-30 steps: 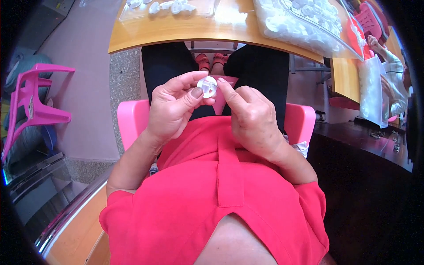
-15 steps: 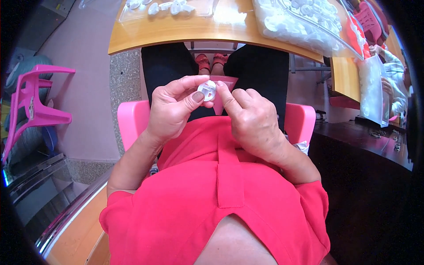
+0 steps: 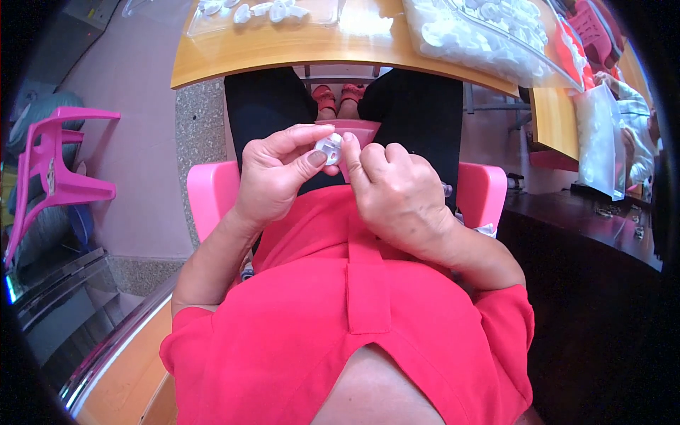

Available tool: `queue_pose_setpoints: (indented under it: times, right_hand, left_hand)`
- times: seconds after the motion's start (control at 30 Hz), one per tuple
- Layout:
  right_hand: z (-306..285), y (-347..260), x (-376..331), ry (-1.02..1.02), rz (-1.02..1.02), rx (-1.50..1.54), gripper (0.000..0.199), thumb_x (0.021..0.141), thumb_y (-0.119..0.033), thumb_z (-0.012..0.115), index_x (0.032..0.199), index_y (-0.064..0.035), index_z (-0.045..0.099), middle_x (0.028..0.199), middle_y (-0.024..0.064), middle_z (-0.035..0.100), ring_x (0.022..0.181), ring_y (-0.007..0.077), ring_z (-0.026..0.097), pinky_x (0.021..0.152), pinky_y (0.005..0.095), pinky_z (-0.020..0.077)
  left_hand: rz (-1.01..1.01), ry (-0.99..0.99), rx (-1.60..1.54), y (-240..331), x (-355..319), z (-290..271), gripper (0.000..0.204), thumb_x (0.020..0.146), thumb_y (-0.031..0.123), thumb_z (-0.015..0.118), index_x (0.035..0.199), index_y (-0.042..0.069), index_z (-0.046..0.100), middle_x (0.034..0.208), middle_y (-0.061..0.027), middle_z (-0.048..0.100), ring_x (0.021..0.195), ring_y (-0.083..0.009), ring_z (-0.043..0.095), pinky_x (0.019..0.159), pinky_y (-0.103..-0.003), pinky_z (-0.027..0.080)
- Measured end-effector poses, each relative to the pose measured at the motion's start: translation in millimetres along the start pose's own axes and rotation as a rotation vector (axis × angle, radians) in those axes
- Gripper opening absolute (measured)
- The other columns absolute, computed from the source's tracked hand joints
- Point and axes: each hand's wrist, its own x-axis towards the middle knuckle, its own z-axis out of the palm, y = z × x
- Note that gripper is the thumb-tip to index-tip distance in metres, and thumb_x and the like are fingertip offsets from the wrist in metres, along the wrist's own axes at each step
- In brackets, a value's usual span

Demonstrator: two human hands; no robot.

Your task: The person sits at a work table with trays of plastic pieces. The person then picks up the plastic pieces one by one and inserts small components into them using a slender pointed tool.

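Above my lap, my left hand [image 3: 278, 170] pinches a small round white plastic part [image 3: 329, 150] between thumb and fingers. The part has raised ribs and a small opening in its face. My right hand [image 3: 402, 191] is just right of it, its index finger pointing up against or very near the part's right edge. The other right fingers are curled in, and whatever they may hold is hidden. A small greyish thing [image 3: 447, 189] shows just beyond that hand's right side; its kind I cannot make out.
A wooden table [image 3: 283, 60] is ahead, with a shallow clear tray [image 3: 322, 13] of white parts and a larger clear container [image 3: 489, 42] heaped with them. At the right, a person's sleeve [image 3: 632, 117] shows by a translucent bag [image 3: 598, 142]. A pink chair [image 3: 67, 170] stands at the left.
The white part has tilted a little in my left hand. My right hand has shifted slightly left, its index finger now more upright beside the part.
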Motion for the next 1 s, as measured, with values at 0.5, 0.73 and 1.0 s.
queue_pose_setpoints:
  times: [0.5,0.73,1.0]
  right_hand:
    - [-13.6,32.3,-4.5,-0.172,-0.129,0.162,0.031,0.081,-0.008,0.059,0.107,0.0089,0.061,0.068,0.0058,0.05,0.059,0.0162,0.053,0.043,0.0279,0.0432]
    - [-13.3,33.0,-16.0,-0.13,-0.037,0.133,0.035,0.079,-0.008,0.059,0.11,0.0088,0.059,0.069,0.006,0.051,0.061,0.0167,0.053,0.045,0.0279,0.0441]
    - [-6.2,23.8,-19.9,-0.057,0.228,0.448,0.043,0.076,0.0,0.058,0.118,0.0037,0.057,0.069,0.0108,0.053,0.063,0.0239,0.058,0.052,0.0349,0.0486]
  left_hand:
    - [-0.022,-0.137,-0.089,-11.3,10.9,4.2,0.025,0.086,-0.002,0.061,0.11,-0.006,0.061,0.104,-0.0152,0.063,0.086,-0.0207,0.064,0.076,-0.032,0.055]
    - [-0.14,-0.166,-0.19,-13.0,17.1,5.8,0.03,0.086,0.001,0.062,0.115,-0.005,0.059,0.106,-0.016,0.063,0.091,-0.0226,0.064,0.079,-0.034,0.056]
    - [-0.041,-0.101,-0.181,-7.8,14.7,9.4,0.04,0.086,0.004,0.064,0.124,-0.001,0.053,0.117,-0.0163,0.059,0.097,-0.024,0.062,0.083,-0.035,0.054]
